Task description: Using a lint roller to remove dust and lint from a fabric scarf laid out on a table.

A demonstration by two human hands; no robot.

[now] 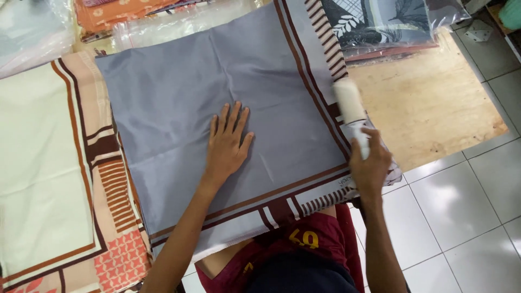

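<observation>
A grey folded cloth [179, 92] with brown striped borders lies spread in front of me. My left hand [227, 142] rests flat on its middle, fingers apart, pressing it down. My right hand [370, 163] grips the white handle of a lint roller [349, 101]. The roller's pale cylinder lies on the cloth's striped right border, pointing away from me.
A cream and orange patterned cloth [43, 163] lies to the left. Bagged folded fabrics [380, 21] and clear plastic bags [163, 27] sit at the back. A wooden board [429, 103] lies on the right, with white floor tiles [461, 206] beyond it.
</observation>
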